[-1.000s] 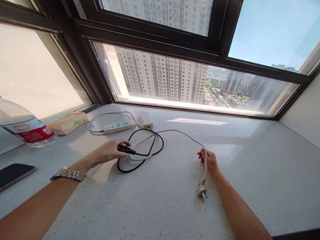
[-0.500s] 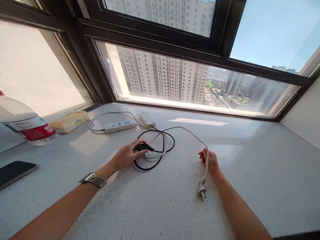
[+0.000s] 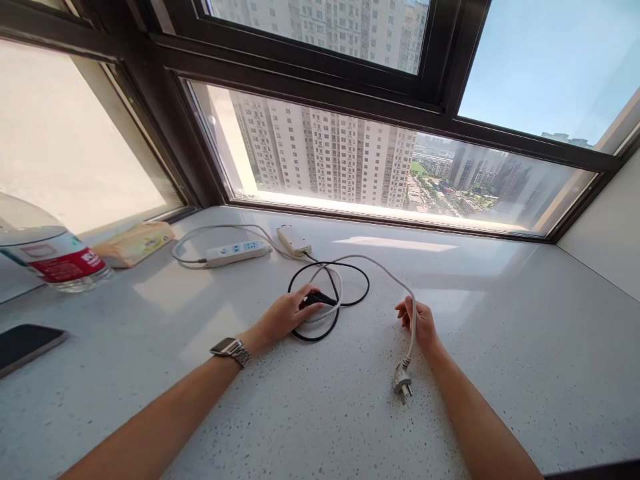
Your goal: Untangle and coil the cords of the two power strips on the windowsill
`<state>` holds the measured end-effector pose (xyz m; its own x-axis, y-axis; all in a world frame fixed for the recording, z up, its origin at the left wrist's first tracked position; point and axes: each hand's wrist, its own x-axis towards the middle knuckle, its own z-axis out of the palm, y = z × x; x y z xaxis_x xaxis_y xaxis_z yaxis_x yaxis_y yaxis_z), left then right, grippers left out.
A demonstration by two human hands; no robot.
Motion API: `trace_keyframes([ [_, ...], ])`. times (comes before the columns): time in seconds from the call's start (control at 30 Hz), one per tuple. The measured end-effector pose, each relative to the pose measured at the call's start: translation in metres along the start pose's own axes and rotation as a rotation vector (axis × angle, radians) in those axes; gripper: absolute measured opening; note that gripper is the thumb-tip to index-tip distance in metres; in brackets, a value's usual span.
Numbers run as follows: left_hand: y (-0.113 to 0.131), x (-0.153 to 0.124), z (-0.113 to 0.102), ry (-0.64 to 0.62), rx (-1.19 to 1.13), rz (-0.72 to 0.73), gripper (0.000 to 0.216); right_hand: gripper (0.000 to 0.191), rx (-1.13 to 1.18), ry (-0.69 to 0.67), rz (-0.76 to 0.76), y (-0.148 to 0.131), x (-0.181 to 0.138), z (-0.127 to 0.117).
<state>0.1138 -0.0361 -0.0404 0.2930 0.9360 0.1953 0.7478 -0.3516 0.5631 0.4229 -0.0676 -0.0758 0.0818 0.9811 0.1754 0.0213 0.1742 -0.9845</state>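
My left hand point(image 3: 290, 311) is closed around a black plug point(image 3: 320, 298) at the end of a black cord point(image 3: 367, 280). That cord loops over the counter and crosses a white power cord point(image 3: 370, 258). My right hand point(image 3: 420, 320), fingers curled, is closed at the white cord, which passes over the front of the hand; the exact grip is partly hidden. Just below hangs or rests the white cord's plug point(image 3: 403, 381), its metal prongs pointing toward me. Behind the loops sit a white power strip point(image 3: 237, 252) and a small white box-shaped block point(image 3: 293, 241).
At the left are a large water bottle point(image 3: 65, 257) with a red label, a tissue pack point(image 3: 134, 243) and a dark phone point(image 3: 30, 345). A dark-framed window point(image 3: 350, 213) borders the speckled white counter point(image 3: 280, 427) at the back.
My left hand has moved right with the black plug, shifting the black cord's loops to the right and nearer the white cord. My right hand has stayed nearly still.
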Motion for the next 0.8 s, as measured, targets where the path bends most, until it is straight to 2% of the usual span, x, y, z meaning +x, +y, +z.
trace_keyframes([
  [0.13, -0.001, 0.005, -0.010, -0.042, 0.137, 0.012, 0.061, 0.062, -0.003, -0.017, -0.005, 0.000, 0.000, 0.000],
  [0.3, 0.010, -0.002, -0.023, -0.010, 0.284, -0.026, 0.058, 0.063, -0.008, -0.022, -0.001, -0.002, -0.001, 0.002],
  [0.4, 0.026, -0.014, -0.016, 0.000, 0.377, -0.047, 0.062, 0.064, -0.010, -0.019, -0.001, -0.004, -0.001, 0.003],
  [0.5, 0.042, -0.023, -0.002, 0.009, 0.517, 0.048, 0.062, 0.064, 0.000, -0.026, -0.004, -0.006, -0.002, 0.003],
  [0.67, 0.061, -0.026, 0.010, 0.018, 0.765, 0.077, 0.036, 0.063, -0.008, -0.028, -0.001, -0.007, -0.003, 0.002],
  [0.8, 0.073, -0.018, 0.013, -0.029, 0.835, 0.059, 0.025, 0.062, -0.006, -0.032, -0.006, -0.005, -0.002, 0.002],
])
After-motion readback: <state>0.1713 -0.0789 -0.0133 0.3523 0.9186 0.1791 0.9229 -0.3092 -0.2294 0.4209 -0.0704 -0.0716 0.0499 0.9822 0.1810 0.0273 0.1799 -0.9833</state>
